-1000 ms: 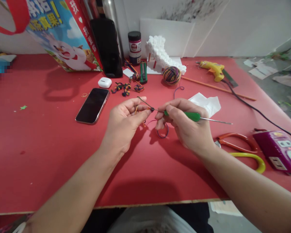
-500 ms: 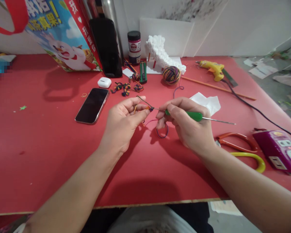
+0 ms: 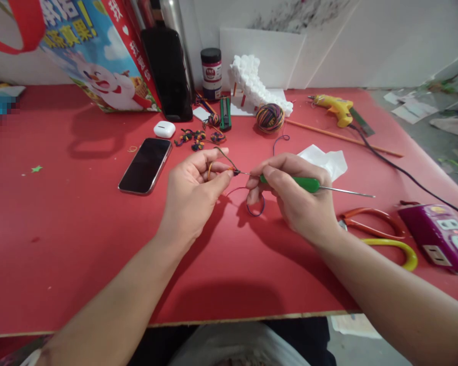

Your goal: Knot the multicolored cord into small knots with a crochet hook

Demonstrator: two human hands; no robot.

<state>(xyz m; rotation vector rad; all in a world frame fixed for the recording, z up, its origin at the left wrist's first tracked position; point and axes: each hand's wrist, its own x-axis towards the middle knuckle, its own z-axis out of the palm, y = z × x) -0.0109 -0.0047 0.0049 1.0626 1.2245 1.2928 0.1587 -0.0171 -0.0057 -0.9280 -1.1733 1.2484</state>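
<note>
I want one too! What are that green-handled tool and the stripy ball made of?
Green-handled tool: handle probably smooth plastic, evenly coloured and shiny; thin shaft seemingly glossy metal, because it's silvery. Stripy ball: probably matte yarn, since wound strands show; I can't tell which fibre.

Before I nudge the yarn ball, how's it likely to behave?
The ball looks round, so it would probably roll. Its wound yarn suggests it's light and slightly soft. The loose strand nearby curls limply and may trail, if attached.

Two hands [image 3: 193,195] [image 3: 299,206], one hook [image 3: 307,184], one large yarn ball [image 3: 270,118], two phones [image 3: 145,166] [image 3: 168,73], one earbud case [image 3: 164,129], one jar [image 3: 211,74], one glue gun [image 3: 335,108], one bag [image 3: 103,66], one long stick [image 3: 347,139].
</note>
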